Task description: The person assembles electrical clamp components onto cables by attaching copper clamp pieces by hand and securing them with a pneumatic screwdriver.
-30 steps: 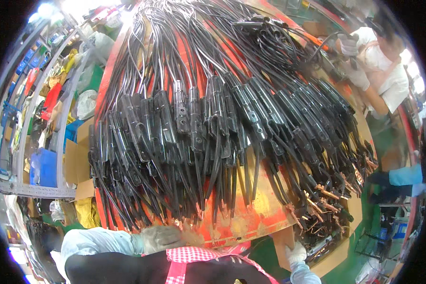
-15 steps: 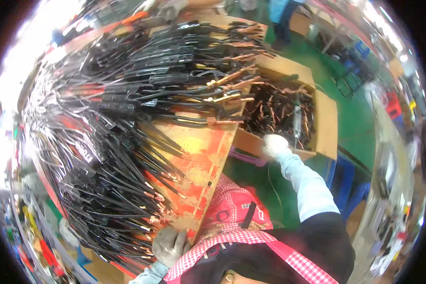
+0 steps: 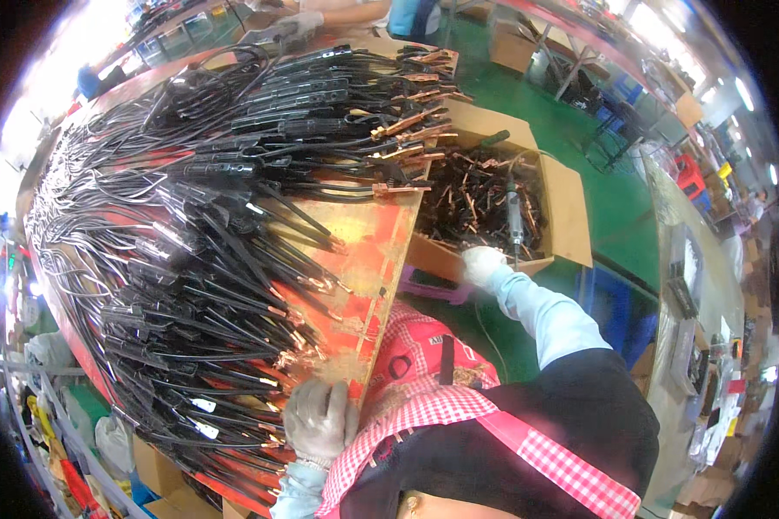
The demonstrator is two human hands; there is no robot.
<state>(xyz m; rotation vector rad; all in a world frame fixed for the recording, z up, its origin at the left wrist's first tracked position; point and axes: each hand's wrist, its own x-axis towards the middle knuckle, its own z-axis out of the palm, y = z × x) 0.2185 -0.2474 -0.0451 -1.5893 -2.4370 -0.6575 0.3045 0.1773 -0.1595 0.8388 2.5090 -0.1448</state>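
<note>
My left hand [image 3: 318, 419], in a grey glove, lies at the near edge of a red and yellow table [image 3: 368, 298], its fingers loosely extended, with nothing seen in them. Beside it spread many black cables [image 3: 225, 346] with bare copper ends. My right hand [image 3: 483, 265], in a white glove, is closed at the near rim of an open cardboard box [image 3: 567, 208]; its fingertips are partly hidden. Dark pieces with copper-coloured parts [image 3: 472, 203] fill the box. A grey, tube-shaped tool [image 3: 515, 216] stands upright among them, just beyond my right hand.
More black cables [image 3: 294, 108] cover the table's far side, copper ends overhanging its right edge. Across the table is another person's gloved hand [image 3: 305, 23]. A purple plastic stool or crate [image 3: 437, 284] sits under the box. To the right runs a long bench [image 3: 710, 285]; blue bins [image 3: 610, 303] stand before it.
The whole view has shifted, moving the table and box leftward in the picture. My left hand's fingers look straighter on the table edge. My right hand stays at the box rim.
</note>
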